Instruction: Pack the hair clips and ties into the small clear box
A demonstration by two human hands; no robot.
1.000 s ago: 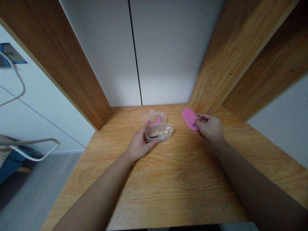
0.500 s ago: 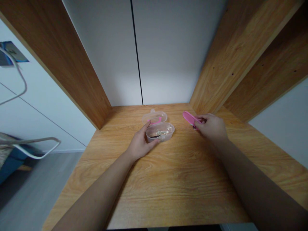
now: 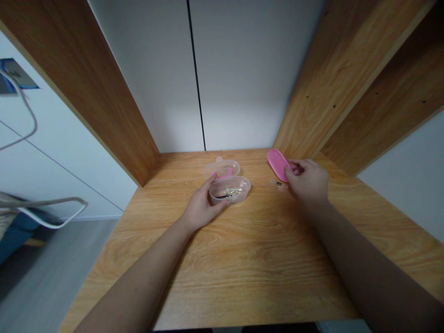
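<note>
Lifted since the earlier frames, the pink oval lid (image 3: 278,164) now tilts up off the wooden desktop (image 3: 243,259), uncovering a few small rings (image 3: 279,185) lying under it. At left, the left hand (image 3: 201,208) cups the clear plastic box (image 3: 230,189), fingers curved around its near wall; its hinged lid lies open behind, and small metal pieces show inside. At right, the right hand (image 3: 308,182) pinches the smooth, glossy pink lid by its near end, its long axis running away and leftward toward the back wall.
</note>
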